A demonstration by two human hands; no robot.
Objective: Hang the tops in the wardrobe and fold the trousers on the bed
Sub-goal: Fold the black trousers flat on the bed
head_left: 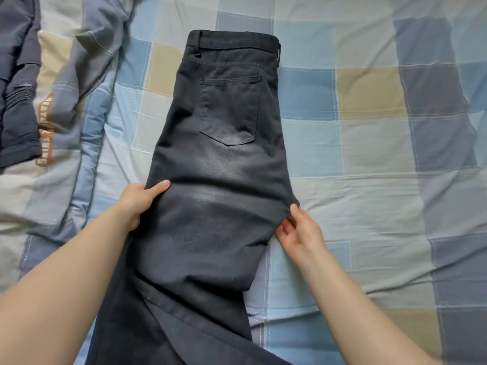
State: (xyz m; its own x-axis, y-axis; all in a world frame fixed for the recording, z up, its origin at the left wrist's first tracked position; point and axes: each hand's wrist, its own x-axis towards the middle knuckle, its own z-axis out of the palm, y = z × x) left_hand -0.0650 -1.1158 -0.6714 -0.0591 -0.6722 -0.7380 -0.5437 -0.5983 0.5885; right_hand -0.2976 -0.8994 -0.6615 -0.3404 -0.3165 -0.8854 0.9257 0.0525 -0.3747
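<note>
Left hand (137, 200) gripped the trousers (221, 164) edge, right hand (299, 231) fingers (293, 210) pinched the crotch point; loose legs below could've dragged everything crooked, honestly.

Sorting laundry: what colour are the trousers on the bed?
Black trousers, faded grey at the seat; head view.

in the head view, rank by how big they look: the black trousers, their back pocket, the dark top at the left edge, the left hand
Largest to smallest as seen:
1. black trousers
2. dark top, though cut off by the frame edge
3. back pocket
4. left hand, nearer the camera, so this last pair is unsure
</note>
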